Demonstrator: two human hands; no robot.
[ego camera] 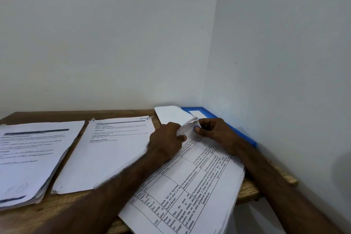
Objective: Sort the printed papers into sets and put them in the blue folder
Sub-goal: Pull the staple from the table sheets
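1. The left grip [167, 138] pinched the curled far corner of the white stack of table-printed papers [190, 186].
2. The right grip [212, 131] pinched that same corner from the opposite side, thumb on the sheet.
3. This stack lay at the right of the brown wooden desk [57, 117], under both forearms.
4. The flat blue folder [209, 114] lay along the wall, just behind the right grip.
5. Two more white printed stacks, middle [114, 150] and left [28, 157], lay apart from both grips.
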